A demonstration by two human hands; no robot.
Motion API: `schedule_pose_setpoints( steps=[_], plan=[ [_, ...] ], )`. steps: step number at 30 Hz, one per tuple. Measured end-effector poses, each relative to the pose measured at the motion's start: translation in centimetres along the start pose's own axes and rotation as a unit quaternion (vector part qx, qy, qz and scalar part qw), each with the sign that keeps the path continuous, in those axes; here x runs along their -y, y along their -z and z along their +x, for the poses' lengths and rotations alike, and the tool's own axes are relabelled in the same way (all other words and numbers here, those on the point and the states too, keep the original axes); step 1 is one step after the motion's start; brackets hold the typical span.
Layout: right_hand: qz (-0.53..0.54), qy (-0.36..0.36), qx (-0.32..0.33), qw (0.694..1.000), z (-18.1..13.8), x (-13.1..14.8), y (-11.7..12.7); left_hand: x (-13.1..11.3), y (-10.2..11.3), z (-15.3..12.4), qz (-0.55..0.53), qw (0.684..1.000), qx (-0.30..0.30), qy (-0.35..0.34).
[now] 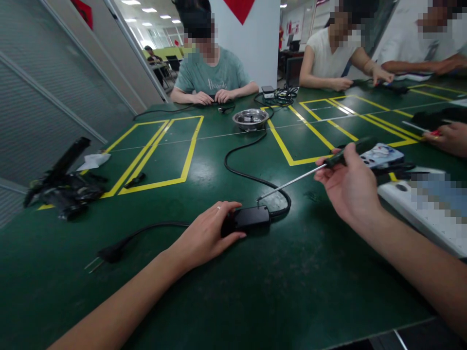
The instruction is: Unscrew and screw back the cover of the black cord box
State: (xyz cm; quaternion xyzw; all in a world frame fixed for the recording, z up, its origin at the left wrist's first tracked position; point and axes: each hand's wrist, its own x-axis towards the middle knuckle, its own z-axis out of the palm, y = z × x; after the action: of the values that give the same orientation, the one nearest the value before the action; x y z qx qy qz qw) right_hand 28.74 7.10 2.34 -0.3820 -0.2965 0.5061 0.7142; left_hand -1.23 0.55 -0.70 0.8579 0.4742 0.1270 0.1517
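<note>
A black box-shaped power adapter (252, 218) lies on the green table, a cord running out of each end. My left hand (207, 231) grips its left end, thumb along the near side and fingers over the far side. In my right hand (352, 187) is a screwdriver (297, 181) with a dark handle, held between thumb and fingers. Its long shaft slants down to the left, and the tip is just above the adapter's far right edge; contact I cannot make out. The left cord ends in a two-pin plug (109, 253).
A metal bowl (250, 119) with small parts stands beyond the adapter. At far left lie black parts in plastic (69, 187). A phone (382, 155) and a white device (426, 204) sit at right. Several people work around the table; one hand (450, 138) holds a red-handled tool.
</note>
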Motion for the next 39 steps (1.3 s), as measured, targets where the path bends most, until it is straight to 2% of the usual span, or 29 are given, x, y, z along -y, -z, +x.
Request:
schedule_pose_setpoints(
  steps=[3,6,23,39],
  plan=[
    [-0.005,-0.087,0.039,0.995,-1.9,-1.4,-0.3,0.1,0.2,0.0,-0.020,1.000,0.008,0.004],
    [-0.006,-0.115,0.057,0.992,-2.9,-2.2,-0.3,0.0,0.4,0.1,-0.026,1.000,0.016,0.007],
    [-0.011,-0.125,0.083,0.989,-2.8,-2.6,-0.1,-0.3,0.6,0.4,-0.007,0.999,0.018,-0.034],
    [-0.006,-0.135,0.097,0.986,-3.1,-2.7,-0.3,-0.8,1.4,0.4,-0.005,0.999,0.045,-0.027]
  ],
)
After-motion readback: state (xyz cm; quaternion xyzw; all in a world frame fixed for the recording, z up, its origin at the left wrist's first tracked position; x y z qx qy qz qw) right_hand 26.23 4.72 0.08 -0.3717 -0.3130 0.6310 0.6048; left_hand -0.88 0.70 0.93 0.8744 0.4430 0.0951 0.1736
